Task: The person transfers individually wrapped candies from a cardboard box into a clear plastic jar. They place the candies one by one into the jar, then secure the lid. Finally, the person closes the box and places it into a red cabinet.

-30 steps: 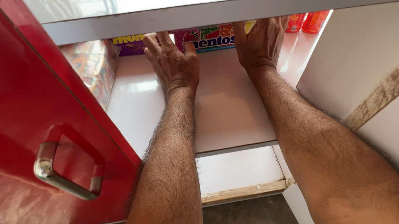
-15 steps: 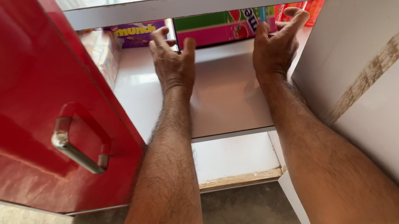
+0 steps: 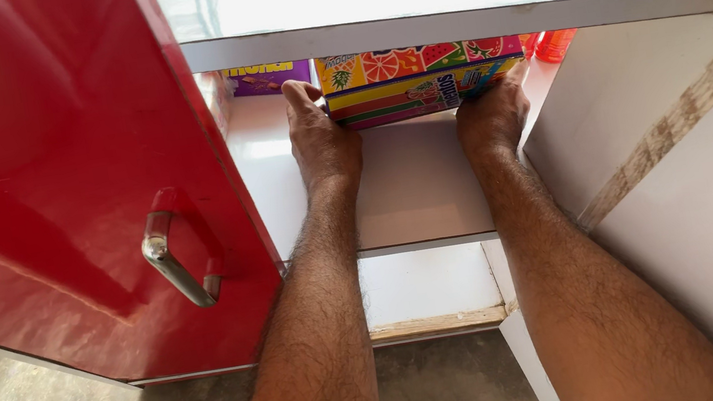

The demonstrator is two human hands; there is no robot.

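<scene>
Left hand (image 3: 321,144) and right hand (image 3: 488,116) clamp the ends of a colourful fruit-print box (image 3: 419,81) on the white cabinet shelf (image 3: 416,186) — even side pressure, level pull, clear of the red door (image 3: 58,181).

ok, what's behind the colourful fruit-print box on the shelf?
Beside the fruit-print box, gripped by left hand and right hand: a purple package and orange bottles. Directly behind is hidden by the box.

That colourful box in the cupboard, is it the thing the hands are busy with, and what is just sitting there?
Being handled:
- colourful fruit-print box, gripped by the left hand and right hand

Just there:
- purple packet
- orange bottles
- red door
</scene>
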